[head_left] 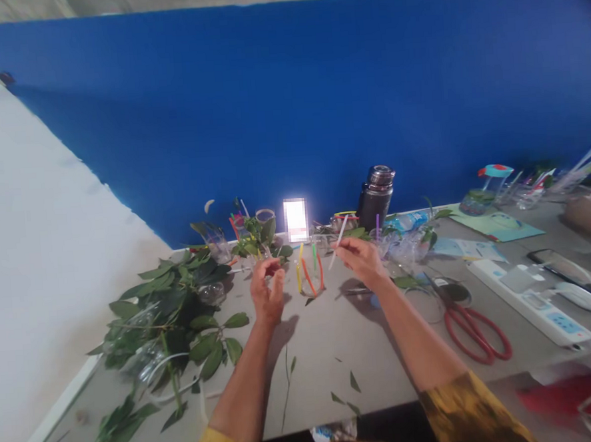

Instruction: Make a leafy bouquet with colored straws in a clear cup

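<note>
Pinched between the fingertips of my right hand (361,260) is a white straw (344,228), slanting upward. My left hand (268,289) is loosely curled with its thumb apart from the fingers, and I see nothing in it. Between the two hands a small clear cup (310,288) stands on the table, with yellow, green and orange-red straws (307,273) upright around it. Neither hand touches the cup. Leafy green branches (179,281) lie left of my left hand.
Red-handled scissors (475,333) lie right of my right forearm, near a white power strip (531,303) and a phone (563,271). A dark thermos (375,196) stands by the blue wall. Leaf scraps (354,381) dot the front. Another person's hand (590,219) is at far right.
</note>
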`<action>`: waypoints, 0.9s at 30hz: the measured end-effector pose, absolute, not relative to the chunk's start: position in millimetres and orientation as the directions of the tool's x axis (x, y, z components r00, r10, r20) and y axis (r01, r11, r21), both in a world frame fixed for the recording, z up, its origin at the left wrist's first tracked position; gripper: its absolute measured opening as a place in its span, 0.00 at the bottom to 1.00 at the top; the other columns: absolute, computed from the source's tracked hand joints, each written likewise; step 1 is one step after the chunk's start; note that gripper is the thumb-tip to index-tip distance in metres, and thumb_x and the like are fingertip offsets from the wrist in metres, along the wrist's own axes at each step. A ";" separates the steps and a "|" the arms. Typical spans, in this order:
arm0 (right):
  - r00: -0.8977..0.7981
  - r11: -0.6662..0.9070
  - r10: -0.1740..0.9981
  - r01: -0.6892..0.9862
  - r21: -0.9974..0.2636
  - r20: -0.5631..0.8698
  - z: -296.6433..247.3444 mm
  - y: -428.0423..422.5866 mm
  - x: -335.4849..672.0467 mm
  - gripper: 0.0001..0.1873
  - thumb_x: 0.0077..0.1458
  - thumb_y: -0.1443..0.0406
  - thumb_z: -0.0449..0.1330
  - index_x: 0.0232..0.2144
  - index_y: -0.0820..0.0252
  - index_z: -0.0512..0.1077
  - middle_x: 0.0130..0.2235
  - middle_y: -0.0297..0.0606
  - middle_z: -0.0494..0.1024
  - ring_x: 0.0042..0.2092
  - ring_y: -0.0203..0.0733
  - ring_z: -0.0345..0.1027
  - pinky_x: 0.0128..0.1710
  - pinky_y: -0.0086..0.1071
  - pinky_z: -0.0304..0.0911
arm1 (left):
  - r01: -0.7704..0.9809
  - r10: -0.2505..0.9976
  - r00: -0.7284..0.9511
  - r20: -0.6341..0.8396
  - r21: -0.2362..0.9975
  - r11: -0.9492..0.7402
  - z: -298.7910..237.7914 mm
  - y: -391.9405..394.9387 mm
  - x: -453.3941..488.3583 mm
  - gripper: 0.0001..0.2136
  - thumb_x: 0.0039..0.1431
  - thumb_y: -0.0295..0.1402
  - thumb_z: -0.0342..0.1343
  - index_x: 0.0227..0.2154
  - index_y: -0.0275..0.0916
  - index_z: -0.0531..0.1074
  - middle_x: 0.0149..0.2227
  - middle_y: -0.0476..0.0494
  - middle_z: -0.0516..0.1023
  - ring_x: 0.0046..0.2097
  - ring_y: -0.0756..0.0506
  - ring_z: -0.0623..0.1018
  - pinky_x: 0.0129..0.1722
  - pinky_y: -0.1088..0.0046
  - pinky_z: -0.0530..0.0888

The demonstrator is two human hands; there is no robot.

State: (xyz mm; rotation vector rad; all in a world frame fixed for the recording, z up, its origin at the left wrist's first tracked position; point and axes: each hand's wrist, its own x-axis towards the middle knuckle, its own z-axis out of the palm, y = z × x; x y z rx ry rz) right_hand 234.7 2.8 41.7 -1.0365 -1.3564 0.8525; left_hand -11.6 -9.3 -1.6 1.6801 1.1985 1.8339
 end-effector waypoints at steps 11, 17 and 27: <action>-0.090 0.415 0.907 0.337 -0.845 0.410 63.2 -33.9 206.4 0.08 0.53 0.60 0.62 0.26 0.56 0.75 0.23 0.30 0.72 0.25 0.35 0.62 0.27 0.29 0.56 | 0.118 0.878 -0.185 0.442 0.897 -0.427 33.2 -37.5 12.9 0.12 0.59 0.44 0.65 0.32 0.40 0.79 0.30 0.46 0.80 0.32 0.47 0.76 0.36 0.72 0.74; -0.119 0.396 0.918 0.233 -0.888 0.378 63.7 -40.4 181.9 0.10 0.55 0.58 0.63 0.27 0.56 0.76 0.24 0.31 0.75 0.25 0.36 0.65 0.27 0.29 0.59 | 0.185 0.865 0.030 0.500 0.848 -0.497 38.9 -44.3 14.6 0.10 0.54 0.41 0.69 0.31 0.41 0.81 0.32 0.46 0.81 0.30 0.49 0.73 0.32 0.73 0.72; 0.257 0.272 0.895 0.333 -0.903 0.364 37.1 -8.4 218.0 0.15 0.51 0.56 0.63 0.34 0.59 0.82 0.33 0.41 0.84 0.34 0.46 0.75 0.37 0.37 0.69 | 0.019 0.950 -0.252 0.183 0.983 -0.184 19.7 -7.0 -12.5 0.15 0.48 0.43 0.68 0.34 0.36 0.83 0.20 0.51 0.75 0.23 0.51 0.70 0.24 0.75 0.67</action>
